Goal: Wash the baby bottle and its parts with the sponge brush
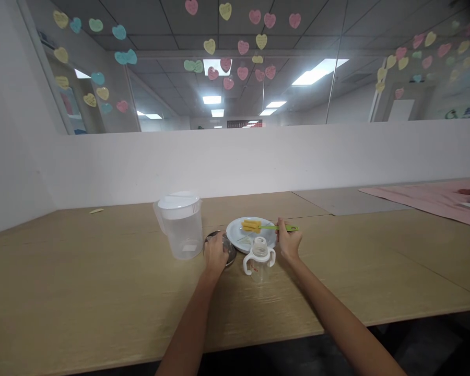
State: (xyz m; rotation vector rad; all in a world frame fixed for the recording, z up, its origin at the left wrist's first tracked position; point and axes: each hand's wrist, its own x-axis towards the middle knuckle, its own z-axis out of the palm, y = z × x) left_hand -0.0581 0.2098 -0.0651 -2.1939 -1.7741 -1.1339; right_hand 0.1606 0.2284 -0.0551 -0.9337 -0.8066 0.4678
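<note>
My right hand (289, 241) is closed around the green handle of a bottle brush (251, 226). Its yellow sponge head is over the white plate (235, 241), and I cannot tell whether it touches. A small dark, shiny bowl (231, 253) sits left of the plate, with my left hand (215, 253) over it and the fingers curled at its rim. Part of the bowl is hidden under that hand. In front of the plate a clear baby bottle (260, 263) with white side handles stands upright, its top open.
A lidded, translucent plastic pitcher (185, 230) stands left of the bowl. Farther right are a grey mat (340, 201) and a pink cloth (426, 201), with part of a pale object at the right edge. A white wall (235, 162) runs behind the table (113, 292).
</note>
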